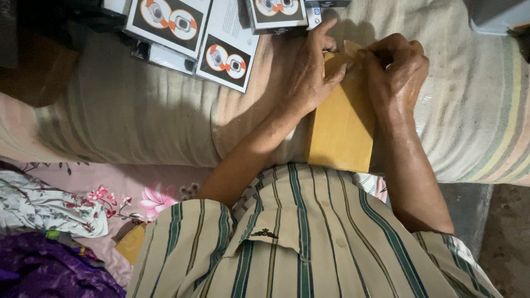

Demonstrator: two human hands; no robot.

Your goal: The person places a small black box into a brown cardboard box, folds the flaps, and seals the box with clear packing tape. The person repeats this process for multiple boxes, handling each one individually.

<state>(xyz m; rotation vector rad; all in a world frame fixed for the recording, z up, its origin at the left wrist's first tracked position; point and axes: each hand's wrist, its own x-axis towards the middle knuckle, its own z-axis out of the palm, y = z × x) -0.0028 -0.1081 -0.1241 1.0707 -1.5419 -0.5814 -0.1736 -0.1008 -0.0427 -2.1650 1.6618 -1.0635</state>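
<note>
A plain brown cardboard box (pixel 339 129) lies on a striped cushion in front of me, its long side running away from my chest. My left hand (pixel 312 72) rests flat on the box's far left corner, fingers spread over the top flap. My right hand (pixel 395 69) is curled at the far right corner, fingertips pinching the flap edge where a small torn piece sticks up. Both hands are touching the same end of the box. The box's far end is hidden under my hands.
Several printed product boxes (pixel 165 22) with orange-and-white pictures lie at the cushion's far side. The striped cushion (pixel 138 110) fills the middle. Floral cloth (pixel 49 207) and purple fabric (pixel 44 270) sit at lower left, with a small brown box corner (pixel 131 243) beside my shirt.
</note>
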